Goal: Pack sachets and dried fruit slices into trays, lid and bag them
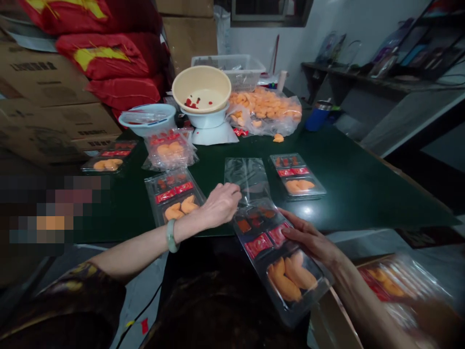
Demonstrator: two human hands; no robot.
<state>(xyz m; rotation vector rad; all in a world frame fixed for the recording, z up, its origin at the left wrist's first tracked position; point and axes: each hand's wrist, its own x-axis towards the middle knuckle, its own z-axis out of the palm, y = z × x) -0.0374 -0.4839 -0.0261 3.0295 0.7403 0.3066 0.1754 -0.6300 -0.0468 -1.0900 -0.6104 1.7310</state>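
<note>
My right hand [308,235] grips the side of a clear bag holding a compartmented tray [286,271], tilted above my lap. Two fortune cookies [290,276] lie in its large near compartment, red packets [267,241] in the middle and small dark red pieces [254,216] at the far end. The bag's clear plastic flap [245,177] stretches past the tray onto the table. My left hand [225,201], a green bangle on its wrist, has its fingers closed at the flap's left edge; its fingertips are partly hidden. Beneath the left forearm is another filled tray [174,194].
One filled tray [298,177] lies right on the green table [363,179], another [109,157] far left. Behind are stacked bagged trays [170,150], a cream basin [201,89], a blue basin [147,118], a bag of fortune cookies [269,109] and a blue cup [318,115].
</note>
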